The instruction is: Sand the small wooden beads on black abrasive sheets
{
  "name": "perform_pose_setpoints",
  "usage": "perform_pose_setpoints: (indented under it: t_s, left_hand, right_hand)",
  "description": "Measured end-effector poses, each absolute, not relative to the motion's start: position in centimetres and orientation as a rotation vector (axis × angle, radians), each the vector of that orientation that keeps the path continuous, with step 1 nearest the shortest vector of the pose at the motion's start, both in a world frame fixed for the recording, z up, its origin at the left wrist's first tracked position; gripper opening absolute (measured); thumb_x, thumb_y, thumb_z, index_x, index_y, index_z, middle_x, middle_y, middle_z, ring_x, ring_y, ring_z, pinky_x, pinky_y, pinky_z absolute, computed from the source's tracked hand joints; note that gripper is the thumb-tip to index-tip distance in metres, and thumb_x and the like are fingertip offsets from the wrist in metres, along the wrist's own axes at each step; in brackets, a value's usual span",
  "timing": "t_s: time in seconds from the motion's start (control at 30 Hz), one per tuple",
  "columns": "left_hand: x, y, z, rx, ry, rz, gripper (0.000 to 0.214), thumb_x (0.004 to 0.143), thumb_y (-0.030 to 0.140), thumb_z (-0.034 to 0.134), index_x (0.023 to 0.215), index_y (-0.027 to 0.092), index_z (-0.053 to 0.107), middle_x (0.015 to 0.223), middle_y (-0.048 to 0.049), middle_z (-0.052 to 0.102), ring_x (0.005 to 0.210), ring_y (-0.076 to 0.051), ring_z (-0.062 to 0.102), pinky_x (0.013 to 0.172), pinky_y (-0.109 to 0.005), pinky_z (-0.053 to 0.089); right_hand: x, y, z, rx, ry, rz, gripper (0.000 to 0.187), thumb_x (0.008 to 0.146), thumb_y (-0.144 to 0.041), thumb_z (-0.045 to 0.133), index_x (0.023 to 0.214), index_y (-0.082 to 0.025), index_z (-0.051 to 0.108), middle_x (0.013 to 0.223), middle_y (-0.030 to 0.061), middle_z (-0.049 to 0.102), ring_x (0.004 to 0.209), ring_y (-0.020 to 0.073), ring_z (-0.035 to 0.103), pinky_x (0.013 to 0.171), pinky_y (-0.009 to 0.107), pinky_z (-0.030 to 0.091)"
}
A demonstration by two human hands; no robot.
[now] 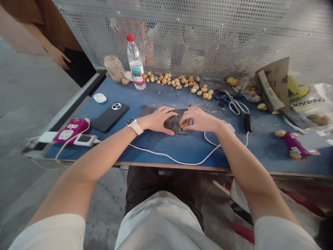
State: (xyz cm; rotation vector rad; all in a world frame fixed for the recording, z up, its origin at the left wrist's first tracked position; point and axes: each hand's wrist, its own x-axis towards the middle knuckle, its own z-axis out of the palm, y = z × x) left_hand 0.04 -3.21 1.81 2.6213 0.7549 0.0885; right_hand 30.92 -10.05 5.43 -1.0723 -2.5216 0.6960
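A small tan piece (pixel 183 125) is pinched between thumb and fingertips of the right hand (pixel 201 121), over the near right part of a dark mat (pixel 173 122). The left hand (pixel 158 119) is laid flat, fingers apart, on the mat's left half, just beside the piece. The mat is set on a blue tabletop (pixel 161 147) crossed by a white cable (pixel 182 161). Similar tan pieces (pixel 179 82), a water bottle (pixel 135 62) and scissors (pixel 237 105) are ranged along the far edge, before a perforated metal screen (pixel 208 31). Concrete floor (pixel 23 97) is seen at left.
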Motion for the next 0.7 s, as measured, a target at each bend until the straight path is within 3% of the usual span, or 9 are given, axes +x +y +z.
perform_pose_setpoints:
  t_s: [0.2,0.4,0.57,0.7]
  left_hand:
    - [0.1,-2.7,1.3,2.643,0.731,0.121,0.123,0.098,0.097,0.09,0.195,0.03,0.057,0.215,-0.0189,0.04,0.198,-0.053,0.031,0.164,-0.069,0.028]
    - [0.0,-2.6,1.1,2.65,0.71,0.134,0.131,0.099,0.097,0.089,0.201,0.028,0.046,0.214,-0.0208,0.04,0.199,-0.053,0.031,0.164,-0.068,0.03]
    - [-0.1,-2.2,0.6,2.643,0.729,0.174,0.143,0.096,0.098,0.09,0.206,0.026,0.033,0.209,-0.0251,0.046,0.196,-0.052,0.037,0.162,-0.065,0.035]
    - [0.2,-2.4,0.8,2.667,0.748,0.162,0.144,0.096,0.099,0.088,0.206,0.024,0.032,0.208,-0.0263,0.047,0.196,-0.053,0.037,0.161,-0.066,0.034]
  right_hand:
    - [31.6,-9.7,5.1,-1.042,-2.583,0.593,0.016,0.105,-0.028,0.088,0.113,-0.028,0.102,0.107,0.0077,0.093,0.097,0.028,0.08,0.104,0.044,0.063]
    - [33.2,-8.6,3.8,-1.145,-2.47,0.384,0.038,0.111,-0.02,0.077,0.14,-0.029,0.1,0.136,0.0144,0.088,0.111,0.0326,0.081,0.115,0.053,0.065]
    - [34.2,-7.2,2.6,-1.232,-2.292,0.268,0.033,0.11,-0.021,0.08,0.134,-0.029,0.099,0.14,0.0154,0.082,0.107,0.033,0.079,0.111,0.057,0.069]
    - [34.1,-6.6,2.2,-1.272,-2.209,0.246,0.024,0.108,-0.028,0.084,0.127,-0.027,0.099,0.128,0.0142,0.086,0.098,0.0319,0.079,0.106,0.056,0.07]
